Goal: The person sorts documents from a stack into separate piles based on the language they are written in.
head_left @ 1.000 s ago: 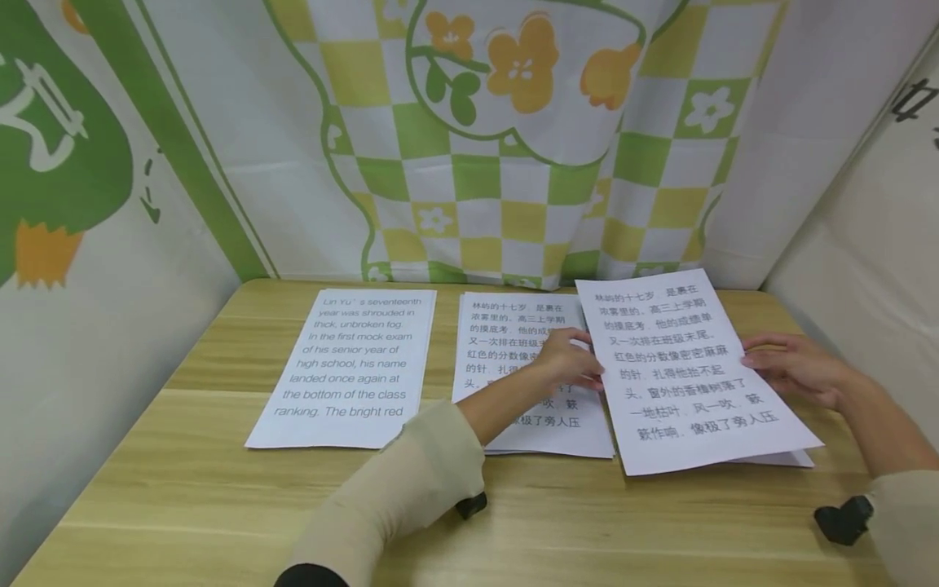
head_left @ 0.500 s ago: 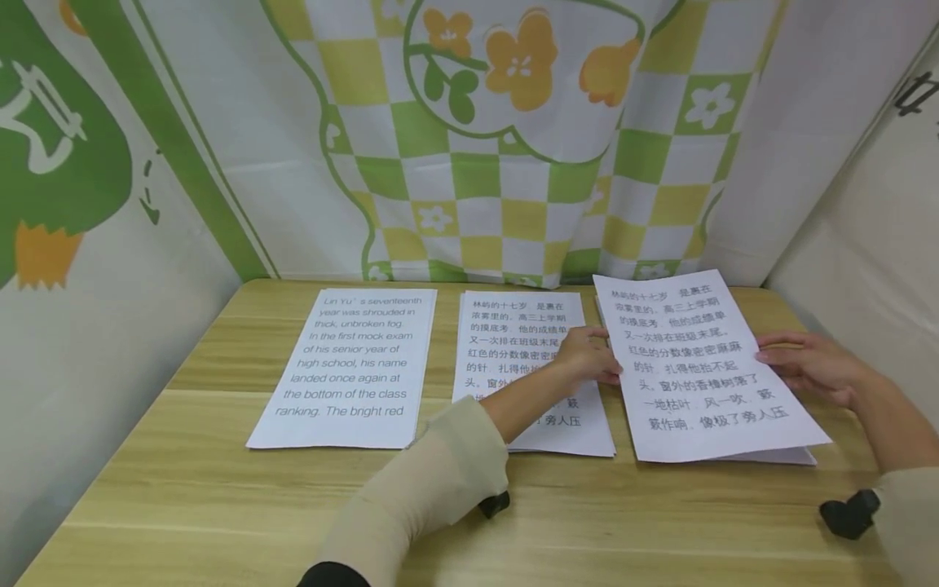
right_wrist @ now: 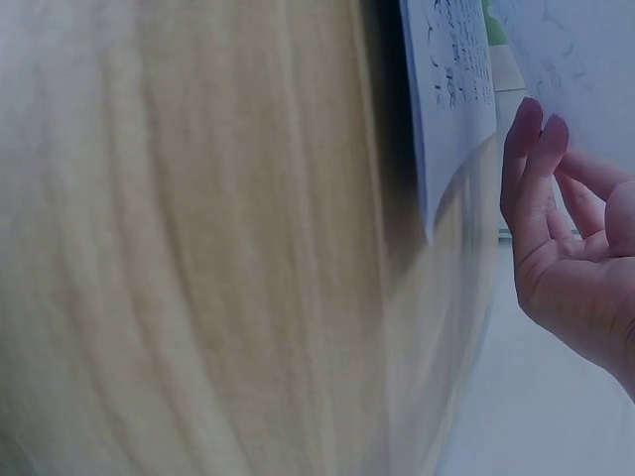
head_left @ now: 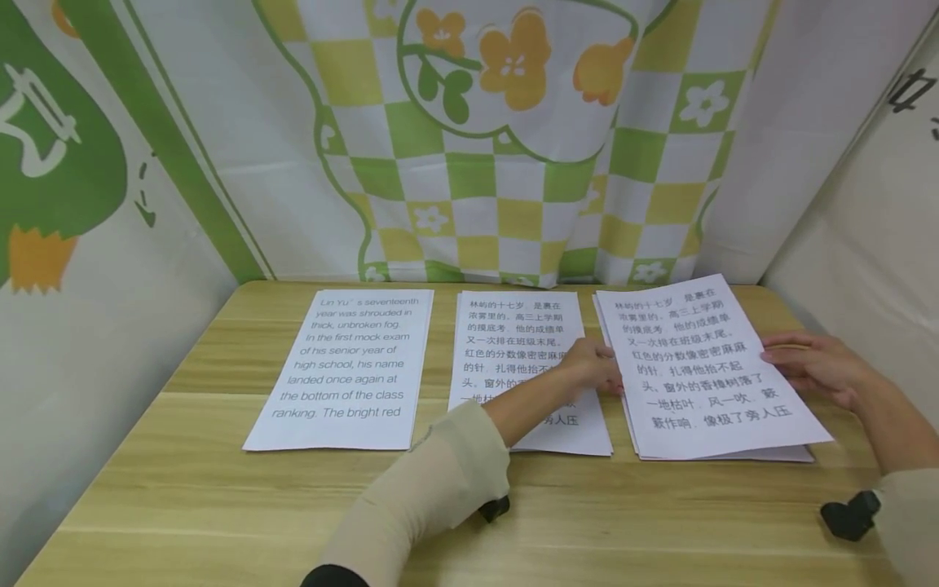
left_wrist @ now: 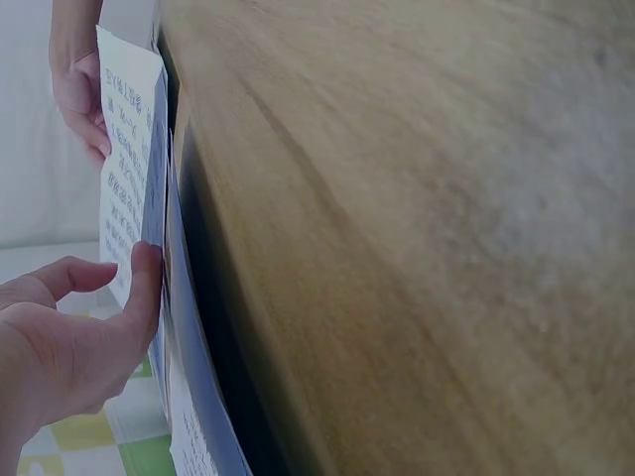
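At the right of the head view, a printed sheet of paper (head_left: 682, 383) with Chinese text lies askew over other sheets (head_left: 788, 453). My right hand (head_left: 825, 367) pinches its right edge, and that side is lifted off the sheets below. On the opposite side, my left hand (head_left: 590, 367) touches the left edge. The left wrist view shows that hand (left_wrist: 79, 342) with a fingertip against the paper edges and the thumb held apart. Under my left forearm is a middle stack of Chinese-text sheets (head_left: 513, 326), partly hidden.
A stack of English-text sheets (head_left: 345, 367) lies at the left of the wooden table (head_left: 220, 505). Behind the table hangs a green and yellow checked curtain (head_left: 473, 175). Pale fabric walls (head_left: 866, 204) enclose the sides.
The top sheet has moved right and come down over the right-hand sheets, whose left edge now shows beneath it. Both hands have shifted slightly right with it.
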Action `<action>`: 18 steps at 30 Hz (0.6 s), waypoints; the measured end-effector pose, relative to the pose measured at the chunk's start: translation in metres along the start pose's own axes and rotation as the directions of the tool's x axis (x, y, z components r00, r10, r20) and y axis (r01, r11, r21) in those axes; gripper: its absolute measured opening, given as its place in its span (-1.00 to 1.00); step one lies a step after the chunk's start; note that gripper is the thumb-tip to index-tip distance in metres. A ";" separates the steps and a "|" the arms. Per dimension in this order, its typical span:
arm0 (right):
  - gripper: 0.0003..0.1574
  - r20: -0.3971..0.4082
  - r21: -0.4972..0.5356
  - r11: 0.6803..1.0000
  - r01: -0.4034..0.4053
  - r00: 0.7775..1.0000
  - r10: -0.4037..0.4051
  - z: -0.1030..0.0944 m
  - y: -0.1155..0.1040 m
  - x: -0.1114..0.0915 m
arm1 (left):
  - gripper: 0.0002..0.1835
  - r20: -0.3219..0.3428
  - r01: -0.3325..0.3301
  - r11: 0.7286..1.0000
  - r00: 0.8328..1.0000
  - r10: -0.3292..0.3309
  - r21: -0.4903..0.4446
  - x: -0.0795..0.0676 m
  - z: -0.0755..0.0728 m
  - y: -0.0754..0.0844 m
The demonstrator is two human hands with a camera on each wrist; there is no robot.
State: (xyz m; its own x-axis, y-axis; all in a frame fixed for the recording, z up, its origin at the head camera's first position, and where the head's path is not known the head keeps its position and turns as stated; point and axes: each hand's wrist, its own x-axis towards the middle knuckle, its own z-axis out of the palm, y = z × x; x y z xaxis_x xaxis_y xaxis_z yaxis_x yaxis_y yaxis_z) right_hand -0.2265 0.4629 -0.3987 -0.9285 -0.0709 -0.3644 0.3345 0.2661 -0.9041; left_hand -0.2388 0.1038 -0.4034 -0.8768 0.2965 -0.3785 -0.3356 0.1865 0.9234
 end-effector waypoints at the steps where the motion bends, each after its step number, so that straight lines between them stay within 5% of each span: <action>1: -0.57 -0.003 -0.001 1.000 0.000 1.000 0.000 0.000 0.000 0.000 | -0.43 0.014 0.004 1.000 1.000 -0.003 -0.010 0.000 0.000 0.000; 18: -0.74 -0.035 -0.151 0.988 -0.015 0.999 0.010 0.000 0.003 -0.001 | -0.59 0.142 -0.018 0.999 0.990 0.013 0.038 -0.003 -0.015 0.002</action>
State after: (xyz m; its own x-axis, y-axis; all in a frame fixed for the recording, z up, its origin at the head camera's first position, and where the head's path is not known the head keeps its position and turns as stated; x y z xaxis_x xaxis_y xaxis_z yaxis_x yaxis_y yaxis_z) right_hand -0.2249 0.4636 -0.4013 -0.9301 -0.0347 -0.3658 0.3206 0.4097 -0.8541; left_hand -0.2424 0.0896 -0.3996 -0.8235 0.4285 -0.3718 -0.3060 0.2165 0.9271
